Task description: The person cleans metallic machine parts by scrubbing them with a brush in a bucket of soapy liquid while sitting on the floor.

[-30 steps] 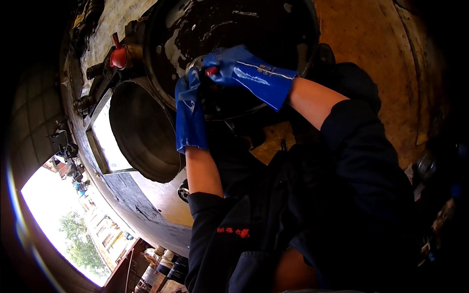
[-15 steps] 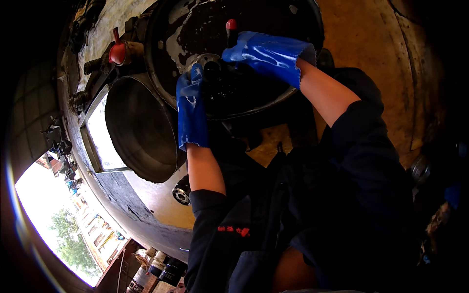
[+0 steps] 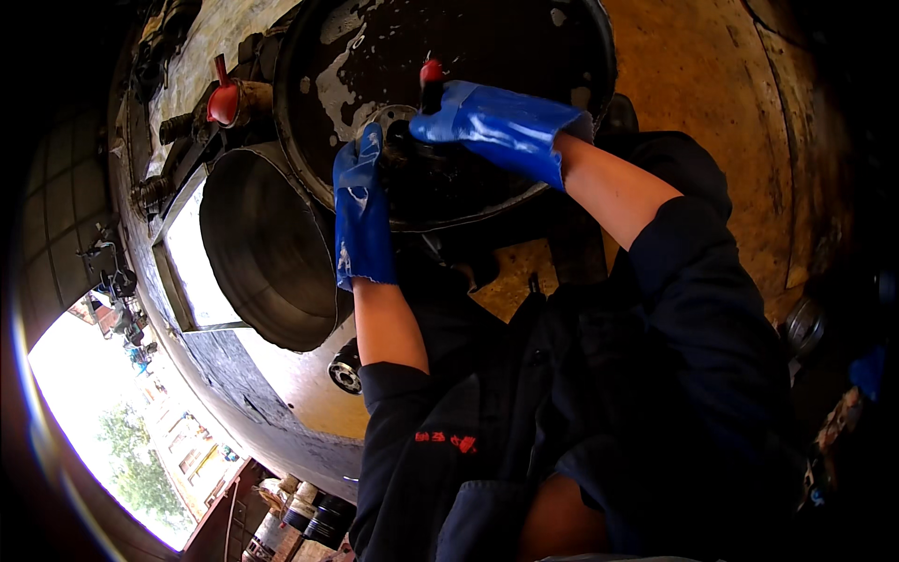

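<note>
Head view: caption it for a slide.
Gloved left hand beside right hand holding a red-tipped tool, over a dark pan.

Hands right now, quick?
Left hand: fingers at the round metal part; grip cannot be told.
Right hand: closed, holding the red-tipped tool.

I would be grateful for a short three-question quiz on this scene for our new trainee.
1. Multiple choice: which hand grips the dark, red-tipped rod? A, left; B, right; C, neither.
2. True or false: the red, funnel-shaped object is outside the large, round, black basin.
3. Fill in: the shiny, long-cuffed glove on the left hand is ____.

Key: 1. B, the right hand. 2. True. 3. Blue.
</note>
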`<state>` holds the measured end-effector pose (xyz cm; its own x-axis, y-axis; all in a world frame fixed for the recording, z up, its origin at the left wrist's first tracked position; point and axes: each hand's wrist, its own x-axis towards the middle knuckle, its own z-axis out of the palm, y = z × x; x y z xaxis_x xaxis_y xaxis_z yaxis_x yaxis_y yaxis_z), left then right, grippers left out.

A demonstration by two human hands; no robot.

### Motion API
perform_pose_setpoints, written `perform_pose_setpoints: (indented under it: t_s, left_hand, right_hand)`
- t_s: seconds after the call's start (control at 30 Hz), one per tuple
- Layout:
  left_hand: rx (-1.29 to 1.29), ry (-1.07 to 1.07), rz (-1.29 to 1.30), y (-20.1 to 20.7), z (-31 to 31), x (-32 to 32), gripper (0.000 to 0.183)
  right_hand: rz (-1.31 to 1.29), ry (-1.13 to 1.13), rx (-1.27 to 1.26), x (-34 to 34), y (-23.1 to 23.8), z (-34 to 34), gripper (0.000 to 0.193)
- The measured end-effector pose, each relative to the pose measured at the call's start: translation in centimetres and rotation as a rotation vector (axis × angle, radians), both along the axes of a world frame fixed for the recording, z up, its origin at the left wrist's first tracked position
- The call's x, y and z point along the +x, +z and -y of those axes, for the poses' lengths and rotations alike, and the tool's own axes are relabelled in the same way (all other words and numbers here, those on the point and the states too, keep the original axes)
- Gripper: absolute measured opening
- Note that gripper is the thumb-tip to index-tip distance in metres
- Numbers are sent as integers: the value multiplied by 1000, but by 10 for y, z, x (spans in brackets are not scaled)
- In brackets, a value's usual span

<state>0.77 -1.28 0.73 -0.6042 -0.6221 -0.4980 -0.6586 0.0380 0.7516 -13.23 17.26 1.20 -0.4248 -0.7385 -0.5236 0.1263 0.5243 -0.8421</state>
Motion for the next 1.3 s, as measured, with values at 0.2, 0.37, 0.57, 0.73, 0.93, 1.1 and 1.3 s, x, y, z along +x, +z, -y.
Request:
perform_pose_setpoints:
  t_s: [0.2,0.37,0.57,0.73,0.93,1.1,1.3]
  left_hand:
    - [14,19,-97,11,-9,4,52]
    - [-40,-43,-81,17,-18,-3,55]
    - [36,-113,-5,-13,31,-16,51]
    - [44,-49,48,-16,35,-24,51]
    - [-95,-187,127,-6,27,-19,58]
    - [-127,-145,41,-7,18,-11,57]
    - [-152,-118,-17,-8,18,-8,56]
  right_hand:
    - [-833,210,-9,20,-3,19,31]
    - [-890,-174,-243,5,-31,-4,14]
    - [-926,263,-134,-4,-21,-12,31]
    - [-790,359,-216,7,-19,10,37]
    - [-948,208,-209,14,-26,26,29]
    - [-350,98,153,-4,-5,35,40]
    - [-266,107,-57,-12,14,3,45]
